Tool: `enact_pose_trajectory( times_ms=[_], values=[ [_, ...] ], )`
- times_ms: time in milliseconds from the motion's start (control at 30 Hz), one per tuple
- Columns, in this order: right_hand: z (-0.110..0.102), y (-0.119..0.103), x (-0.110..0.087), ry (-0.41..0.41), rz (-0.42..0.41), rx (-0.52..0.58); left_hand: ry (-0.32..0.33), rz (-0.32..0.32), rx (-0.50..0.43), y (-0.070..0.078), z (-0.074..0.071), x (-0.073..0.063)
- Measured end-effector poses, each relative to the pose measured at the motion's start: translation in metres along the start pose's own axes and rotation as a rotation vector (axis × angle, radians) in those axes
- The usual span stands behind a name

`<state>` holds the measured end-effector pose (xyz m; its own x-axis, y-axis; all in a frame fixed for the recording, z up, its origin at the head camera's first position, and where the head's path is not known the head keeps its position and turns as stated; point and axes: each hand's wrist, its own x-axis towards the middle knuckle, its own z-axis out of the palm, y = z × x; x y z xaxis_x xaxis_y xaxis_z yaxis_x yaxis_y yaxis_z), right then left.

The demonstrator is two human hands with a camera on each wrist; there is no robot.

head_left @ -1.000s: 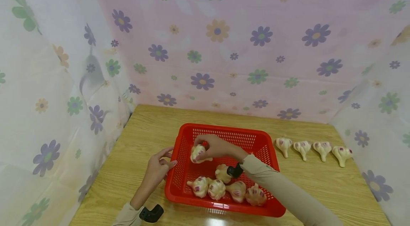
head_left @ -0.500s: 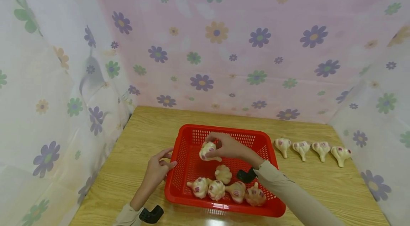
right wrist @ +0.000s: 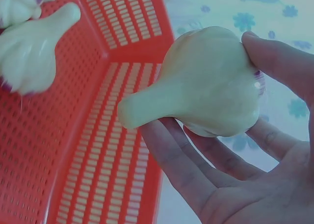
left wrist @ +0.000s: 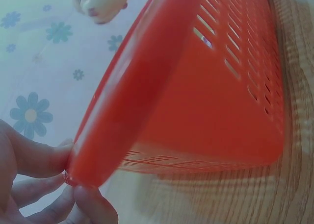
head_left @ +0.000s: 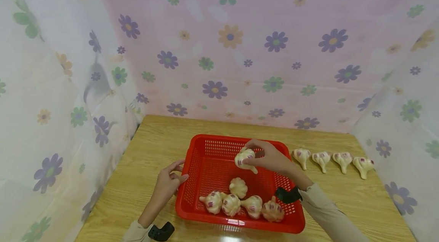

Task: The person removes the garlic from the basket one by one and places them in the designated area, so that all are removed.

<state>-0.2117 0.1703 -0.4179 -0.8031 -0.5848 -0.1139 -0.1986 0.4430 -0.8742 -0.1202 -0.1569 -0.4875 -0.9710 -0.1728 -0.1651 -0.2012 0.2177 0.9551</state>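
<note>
A red plastic basket (head_left: 192,214) with slotted walls stands on the table. At its left rim, my left hand (head_left: 167,183) pinches the edge; the left wrist view shows thumb and fingers (left wrist: 37,158) on either side of the basket's rim (left wrist: 122,91). Above the basket's right half, my right hand (head_left: 274,160) holds a garlic bulb (head_left: 245,158) with purple marks. In the right wrist view the thumb lies on one side of this bulb (right wrist: 211,82), the fingers under it, its stem pointing left. Several other garlic bulbs (head_left: 253,206) lie in the basket, mostly along the front.
Right of the basket, several garlic bulbs (head_left: 321,160) form a row on the wooden table (head_left: 161,131), stems toward the front. Flowered cloth (head_left: 212,63) hangs behind and at both sides. Black wrist cameras (head_left: 161,231) sit on both wrists.
My right hand has carried the garlic bulb rightward across the basket, from near the left wall to over the right half. The left hand stays at the rim.
</note>
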Motion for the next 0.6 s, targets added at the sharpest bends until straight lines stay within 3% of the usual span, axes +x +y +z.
enact_pose_trajectory(
  times_ms=[600],
  values=[
    [-0.048, 0.015, -0.052, 0.138, 0.054, 0.030, -0.001, 0.004, 0.009, 0.000, 0.001, 0.000]
  ],
)
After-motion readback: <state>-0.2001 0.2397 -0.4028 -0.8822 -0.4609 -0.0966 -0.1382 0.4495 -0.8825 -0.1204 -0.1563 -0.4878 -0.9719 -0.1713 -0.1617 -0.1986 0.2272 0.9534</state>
